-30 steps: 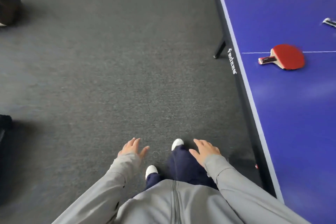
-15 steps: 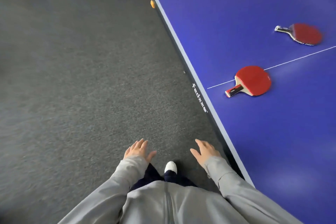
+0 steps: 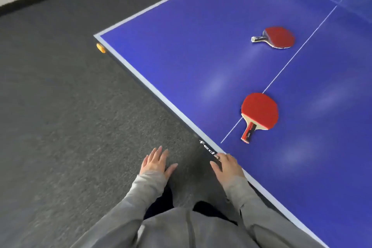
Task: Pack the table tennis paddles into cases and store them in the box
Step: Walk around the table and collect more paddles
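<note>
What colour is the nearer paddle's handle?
Red and black, on the nearer paddle; seen in the head view.

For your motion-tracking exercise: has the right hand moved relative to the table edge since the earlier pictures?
Yes. The right hand has moved toward the table: earlier it hung over the floor short of the edge, and now its fingertips overlap the edge by the printed logo.

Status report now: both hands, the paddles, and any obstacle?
Left hand and right hand open, empty. Near paddle and far paddle flat on table, untouched. No cases or box in view. Path clear.
</note>
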{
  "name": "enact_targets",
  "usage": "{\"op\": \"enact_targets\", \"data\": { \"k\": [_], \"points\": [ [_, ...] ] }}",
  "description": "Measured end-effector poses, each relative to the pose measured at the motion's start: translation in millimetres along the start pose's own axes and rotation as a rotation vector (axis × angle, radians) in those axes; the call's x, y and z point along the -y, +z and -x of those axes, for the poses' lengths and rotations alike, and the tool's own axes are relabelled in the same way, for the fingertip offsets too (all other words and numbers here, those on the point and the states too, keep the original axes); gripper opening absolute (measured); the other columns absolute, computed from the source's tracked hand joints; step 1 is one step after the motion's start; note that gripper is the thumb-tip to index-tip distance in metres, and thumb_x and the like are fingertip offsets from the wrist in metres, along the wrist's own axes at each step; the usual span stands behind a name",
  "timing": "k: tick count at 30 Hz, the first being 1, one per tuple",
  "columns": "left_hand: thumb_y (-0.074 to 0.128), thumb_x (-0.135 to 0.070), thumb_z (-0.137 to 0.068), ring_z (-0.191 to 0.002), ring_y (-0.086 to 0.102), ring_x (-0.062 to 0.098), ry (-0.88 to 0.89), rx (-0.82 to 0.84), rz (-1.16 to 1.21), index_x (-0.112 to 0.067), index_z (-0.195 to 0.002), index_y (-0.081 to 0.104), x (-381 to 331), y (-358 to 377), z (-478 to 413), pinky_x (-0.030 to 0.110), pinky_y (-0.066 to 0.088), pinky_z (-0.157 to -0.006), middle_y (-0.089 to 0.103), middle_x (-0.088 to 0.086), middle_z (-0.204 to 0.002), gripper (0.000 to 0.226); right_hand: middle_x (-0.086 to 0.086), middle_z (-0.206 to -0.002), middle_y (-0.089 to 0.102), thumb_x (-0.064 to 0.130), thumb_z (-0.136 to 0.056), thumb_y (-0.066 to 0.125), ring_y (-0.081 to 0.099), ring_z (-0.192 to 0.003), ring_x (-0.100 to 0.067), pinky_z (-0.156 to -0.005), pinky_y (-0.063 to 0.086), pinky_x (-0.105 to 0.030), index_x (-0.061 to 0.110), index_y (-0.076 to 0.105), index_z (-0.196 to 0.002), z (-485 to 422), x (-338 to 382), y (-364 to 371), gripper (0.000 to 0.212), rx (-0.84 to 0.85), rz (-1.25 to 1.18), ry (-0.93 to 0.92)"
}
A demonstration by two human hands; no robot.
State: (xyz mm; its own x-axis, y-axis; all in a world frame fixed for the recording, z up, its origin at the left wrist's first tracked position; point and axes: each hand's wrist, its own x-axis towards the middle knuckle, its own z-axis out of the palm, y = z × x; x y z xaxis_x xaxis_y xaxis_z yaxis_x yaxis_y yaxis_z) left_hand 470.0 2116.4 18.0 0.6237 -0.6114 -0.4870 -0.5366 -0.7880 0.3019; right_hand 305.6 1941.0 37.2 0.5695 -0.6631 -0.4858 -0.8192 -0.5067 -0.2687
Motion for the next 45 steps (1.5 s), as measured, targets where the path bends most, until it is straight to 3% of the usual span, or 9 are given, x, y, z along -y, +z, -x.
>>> {"op": "enact_targets", "data": {
  "k": [7, 13, 18, 20, 26, 32, 36, 45],
  "points": [
    [0.034, -0.058, -0.093, -0.146, 0.002, 0.013, 0.187, 0.057, -0.144, -0.025, -0.149, 0.015, 0, -70, -79, 0.031, 0.005, -0.118, 0.006, -0.006, -0.159, 0.068, -0.01, -0.122, 0.053, 0.035, -0.092, 0.055, 0.048, -0.118, -0.026, -0.097, 0.042, -0.041, 0.006, 0.051, -0.123, -26, -1, -22, 0.042, -0.315, -0.442, 0.448],
    [0.035, -0.056, -0.093, -0.146, 0.002, 0.012, 0.272, 0.135, -0.178, -0.025, -0.15, 0.014, -24, -85, -121, 0.032, 0.007, -0.117, 0.003, -0.008, -0.159, 0.067, -0.017, -0.131, 0.047, 0.038, -0.089, 0.06, 0.039, -0.127, -0.033, -0.1, 0.035, -0.044, 0.002, 0.047, -0.129, -66, -20, -40, 0.055, -0.474, -0.541, 0.739],
    [0.034, -0.068, -0.085, -0.145, 0.011, 0.012, 0.291, 0.115, -0.171, -0.027, -0.147, 0.023, -43, -89, -155, 0.033, 0.015, -0.115, 0.014, -0.009, -0.157, 0.075, -0.017, -0.129, 0.048, 0.045, -0.083, 0.065, 0.04, -0.126, -0.034, -0.099, 0.035, -0.045, 0.004, 0.047, -0.127, -105, -33, -44, 0.063, -0.44, -0.555, 0.807],
    [0.041, -0.059, -0.089, -0.144, 0.014, 0.012, 0.292, 0.112, -0.193, -0.028, -0.147, 0.025, -48, -89, -170, 0.032, 0.018, -0.114, 0.016, -0.009, -0.157, 0.068, -0.015, -0.127, 0.049, 0.047, -0.081, 0.067, 0.041, -0.124, -0.033, -0.098, 0.036, -0.044, 0.005, 0.048, -0.125, -115, -35, -42, 0.064, -0.437, -0.56, 0.83],
    [0.048, -0.047, -0.092, -0.143, 0.02, 0.015, 0.339, 0.144, -0.201, -0.023, -0.146, 0.028, -74, -104, -210, 0.033, 0.021, -0.113, 0.021, -0.006, -0.155, 0.063, -0.021, -0.113, 0.054, 0.014, -0.08, 0.065, 0.047, -0.111, -0.037, -0.09, 0.039, -0.042, -0.003, 0.049, -0.109, -136, -32, -49, 0.037, -0.588, -0.793, 0.96],
    [0.051, -0.037, -0.093, -0.139, 0.028, 0.016, 0.418, 0.168, -0.107, -0.02, -0.143, 0.037, -126, -128, -263, 0.033, 0.023, -0.111, 0.03, -0.005, -0.152, 0.055, -0.007, -0.097, 0.048, 0.014, -0.083, 0.063, 0.053, -0.088, -0.033, -0.072, 0.046, -0.04, 0.003, 0.043, -0.104, -162, -26, -68, 0.031, -0.674, -0.928, 0.934],
    [0.054, -0.028, -0.093, -0.136, 0.033, 0.023, 0.502, 0.138, -0.024, -0.01, -0.14, 0.042, -179, -145, -326, 0.032, 0.024, -0.114, 0.038, 0.005, -0.148, 0.051, -0.001, -0.092, 0.047, 0.015, -0.083, 0.063, 0.051, -0.075, -0.027, -0.066, 0.038, -0.032, 0.011, 0.041, -0.097, -193, -25, -95, 0.026, -0.792, -1.014, 0.948],
    [0.053, -0.033, -0.093, -0.133, 0.031, 0.029, 0.561, 0.0, -0.031, -0.01, -0.144, 0.028, -363, -170, -497, 0.042, 0.032, -0.106, 0.031, 0.009, -0.146, 0.061, 0.0, -0.09, 0.047, 0.018, -0.084, 0.064, 0.048, -0.066, -0.012, -0.058, 0.034, -0.027, 0.014, 0.04, -0.096, -275, -37, -160, 0.027, -0.947, -1.095, 1.073]
  ]
}}
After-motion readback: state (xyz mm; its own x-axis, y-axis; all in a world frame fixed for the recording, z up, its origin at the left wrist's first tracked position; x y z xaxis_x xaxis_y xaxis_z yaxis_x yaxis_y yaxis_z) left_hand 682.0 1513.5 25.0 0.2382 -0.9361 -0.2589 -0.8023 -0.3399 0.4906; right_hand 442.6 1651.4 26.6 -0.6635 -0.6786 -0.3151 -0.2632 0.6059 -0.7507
